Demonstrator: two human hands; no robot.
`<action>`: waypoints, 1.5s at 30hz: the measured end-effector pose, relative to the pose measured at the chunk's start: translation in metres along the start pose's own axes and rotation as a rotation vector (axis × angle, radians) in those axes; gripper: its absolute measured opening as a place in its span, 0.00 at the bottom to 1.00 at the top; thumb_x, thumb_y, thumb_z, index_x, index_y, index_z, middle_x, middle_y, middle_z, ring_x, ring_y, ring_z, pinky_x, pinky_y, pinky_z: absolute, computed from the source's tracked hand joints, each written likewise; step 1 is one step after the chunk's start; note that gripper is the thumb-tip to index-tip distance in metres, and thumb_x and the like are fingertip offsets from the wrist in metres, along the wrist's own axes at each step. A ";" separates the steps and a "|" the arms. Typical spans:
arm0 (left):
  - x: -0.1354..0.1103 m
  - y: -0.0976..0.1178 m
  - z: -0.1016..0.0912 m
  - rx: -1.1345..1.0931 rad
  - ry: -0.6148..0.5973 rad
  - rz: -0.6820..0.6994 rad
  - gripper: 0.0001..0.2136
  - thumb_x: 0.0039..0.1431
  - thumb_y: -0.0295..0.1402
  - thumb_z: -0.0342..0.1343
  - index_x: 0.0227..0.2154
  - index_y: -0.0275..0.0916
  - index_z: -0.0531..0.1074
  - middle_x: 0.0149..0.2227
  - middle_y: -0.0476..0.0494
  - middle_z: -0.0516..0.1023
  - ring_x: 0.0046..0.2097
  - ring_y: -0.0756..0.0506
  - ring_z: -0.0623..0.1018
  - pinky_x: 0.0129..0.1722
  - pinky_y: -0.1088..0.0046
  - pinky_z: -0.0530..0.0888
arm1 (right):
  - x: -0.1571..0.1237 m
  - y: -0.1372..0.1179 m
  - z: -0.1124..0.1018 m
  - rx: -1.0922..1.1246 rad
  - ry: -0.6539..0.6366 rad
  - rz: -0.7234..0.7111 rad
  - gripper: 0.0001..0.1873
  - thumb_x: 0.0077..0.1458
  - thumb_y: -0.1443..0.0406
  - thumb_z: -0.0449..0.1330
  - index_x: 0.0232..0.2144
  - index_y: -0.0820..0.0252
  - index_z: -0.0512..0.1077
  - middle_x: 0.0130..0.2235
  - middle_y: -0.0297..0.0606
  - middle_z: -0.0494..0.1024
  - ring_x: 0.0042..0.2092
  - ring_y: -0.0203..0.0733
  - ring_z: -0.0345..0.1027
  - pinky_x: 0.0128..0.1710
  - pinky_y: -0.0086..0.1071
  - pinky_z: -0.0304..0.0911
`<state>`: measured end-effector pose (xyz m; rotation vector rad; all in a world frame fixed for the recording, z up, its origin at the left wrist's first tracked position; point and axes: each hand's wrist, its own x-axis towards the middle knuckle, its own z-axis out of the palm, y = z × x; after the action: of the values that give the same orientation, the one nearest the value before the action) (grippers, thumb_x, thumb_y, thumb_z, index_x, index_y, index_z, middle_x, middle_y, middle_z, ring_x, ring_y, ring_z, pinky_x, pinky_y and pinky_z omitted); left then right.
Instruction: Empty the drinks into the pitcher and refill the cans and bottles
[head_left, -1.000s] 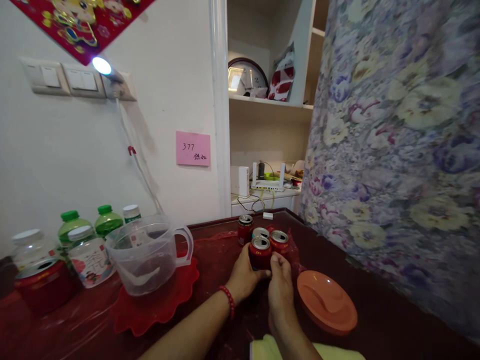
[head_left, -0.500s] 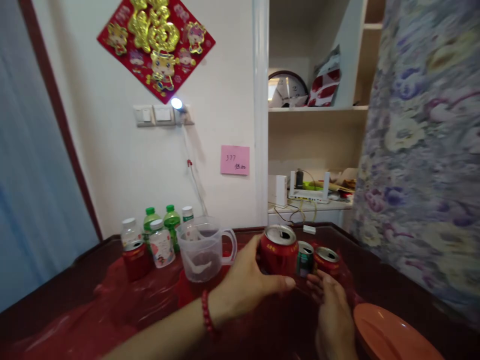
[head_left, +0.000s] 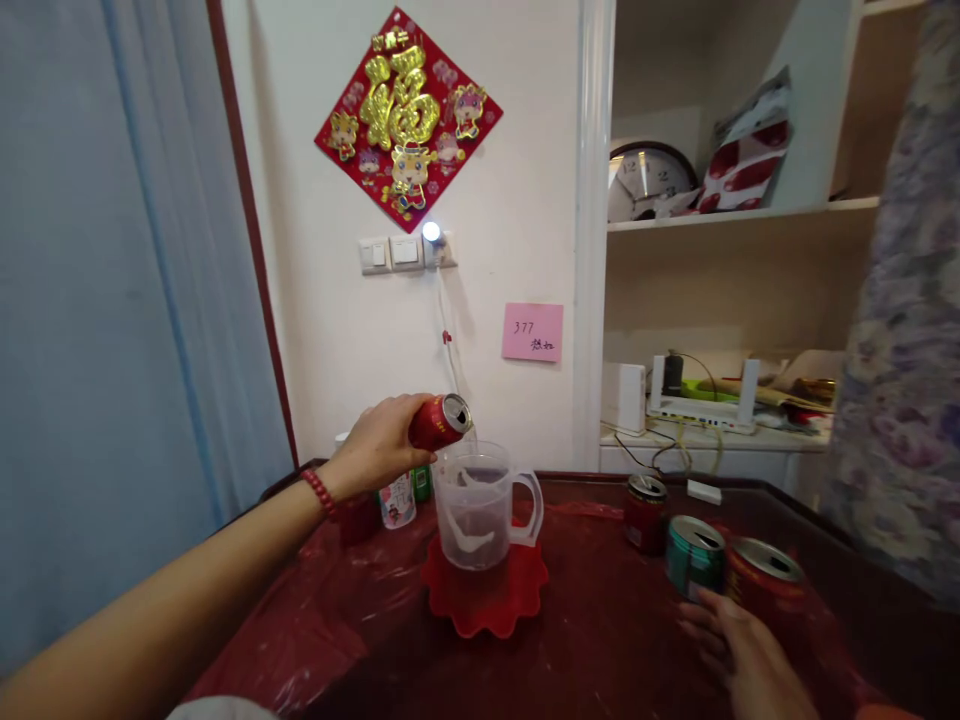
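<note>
Person's left hand: fingers wrapped around a red can — tilted above the rim of the clear jug | jug: on a scalloped red mat, near the tabletop's far edge | right hand: fingers loosely spread — beside the green can, near the far right corner; contact unclear

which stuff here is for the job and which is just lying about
Job, it seems:
- tilted can in left hand
- jug below it
- red mat under jug

Just about:
- clock
- router
- pink note
</note>
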<state>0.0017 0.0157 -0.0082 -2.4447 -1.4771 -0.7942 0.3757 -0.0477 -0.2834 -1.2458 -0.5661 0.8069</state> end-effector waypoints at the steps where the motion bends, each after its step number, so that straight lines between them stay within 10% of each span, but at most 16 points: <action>1: 0.001 -0.005 0.003 0.109 0.002 0.003 0.28 0.47 0.32 0.65 0.55 0.44 0.70 0.52 0.41 0.79 0.52 0.34 0.76 0.51 0.56 0.71 | 0.003 0.003 -0.002 -0.002 -0.005 0.006 0.50 0.36 0.30 0.62 0.48 0.61 0.69 0.42 0.45 0.77 0.46 0.58 0.72 0.42 0.44 0.68; 45: 0.006 -0.012 0.018 0.644 0.053 0.303 0.29 0.58 0.14 0.45 0.59 0.43 0.67 0.59 0.39 0.76 0.62 0.36 0.71 0.64 0.44 0.56 | -0.006 -0.004 0.003 -0.018 0.006 -0.008 0.50 0.36 0.28 0.61 0.46 0.62 0.71 0.43 0.46 0.77 0.46 0.58 0.72 0.41 0.45 0.69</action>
<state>-0.0003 0.0341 -0.0216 -2.0509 -1.0778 -0.2577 0.3714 -0.0510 -0.2784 -1.2617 -0.5742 0.7923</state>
